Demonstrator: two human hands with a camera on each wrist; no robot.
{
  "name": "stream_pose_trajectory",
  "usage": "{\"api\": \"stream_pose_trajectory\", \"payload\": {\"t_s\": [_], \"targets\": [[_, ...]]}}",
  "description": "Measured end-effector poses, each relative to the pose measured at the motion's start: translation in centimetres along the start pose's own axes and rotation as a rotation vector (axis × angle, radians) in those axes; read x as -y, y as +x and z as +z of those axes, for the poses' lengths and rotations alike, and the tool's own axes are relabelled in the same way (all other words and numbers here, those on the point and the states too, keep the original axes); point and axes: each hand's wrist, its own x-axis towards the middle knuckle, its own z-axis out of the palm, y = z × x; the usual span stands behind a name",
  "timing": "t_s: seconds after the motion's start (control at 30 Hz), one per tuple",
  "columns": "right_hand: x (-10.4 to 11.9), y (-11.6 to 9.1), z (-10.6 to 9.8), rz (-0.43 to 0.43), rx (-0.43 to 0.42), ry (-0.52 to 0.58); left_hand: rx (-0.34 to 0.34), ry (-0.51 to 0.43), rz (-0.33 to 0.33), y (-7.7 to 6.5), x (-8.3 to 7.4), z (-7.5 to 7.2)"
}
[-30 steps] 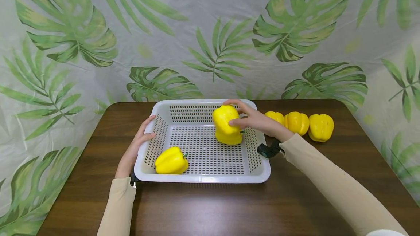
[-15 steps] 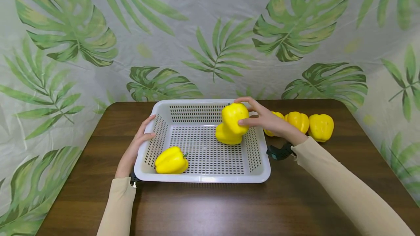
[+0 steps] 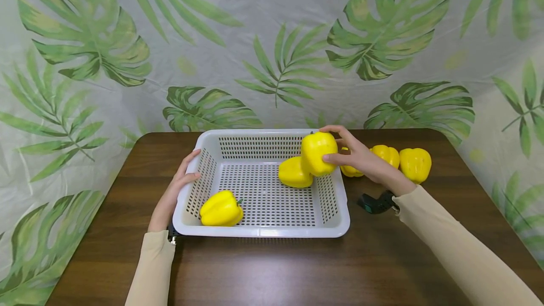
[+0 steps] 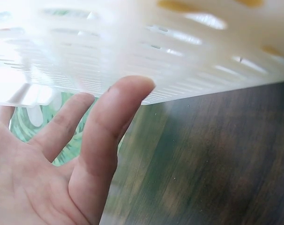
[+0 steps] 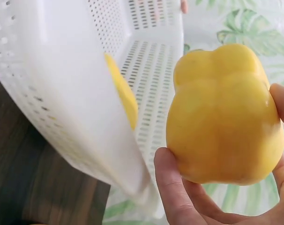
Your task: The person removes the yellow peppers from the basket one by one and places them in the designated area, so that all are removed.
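My right hand (image 3: 359, 157) grips a yellow bell pepper (image 3: 318, 152) between thumb and fingers, holding it up over the right end of a white slotted plastic basket (image 3: 261, 232). In the right wrist view this bell pepper (image 5: 221, 117) is beside the basket's wall, fingertips on its sides. Two more peppers lie in the basket: one pepper (image 3: 293, 174) on the right, overlapped by the held one, and another pepper (image 3: 220, 209) in the front left corner. At the basket's left side, my left hand (image 3: 175, 190) rests with spread fingers; its thumb (image 4: 104, 126) touches the slotted wall.
Right of the basket, three yellow peppers stand in a row on the dark wooden table (image 3: 297, 268): a partly hidden pepper (image 3: 351, 171), a middle pepper (image 3: 386, 155) and an outer pepper (image 3: 415, 164). A leaf-patterned cloth (image 3: 293, 8) hangs behind the table.
My right hand has moved rightward with the held bell pepper, from over the basket's right part toward its right wall, uncovering more of the pepper below. The left hand and basket stay put.
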Motion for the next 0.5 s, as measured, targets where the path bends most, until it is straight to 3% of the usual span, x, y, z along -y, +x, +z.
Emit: {"api": "stream_pose_trajectory", "payload": {"t_s": [0.5], "targets": [[-1.2,-2.3,-1.8,0.033,-0.066,0.030,0.005,0.015,0.000,0.0,0.0,0.0]]}}
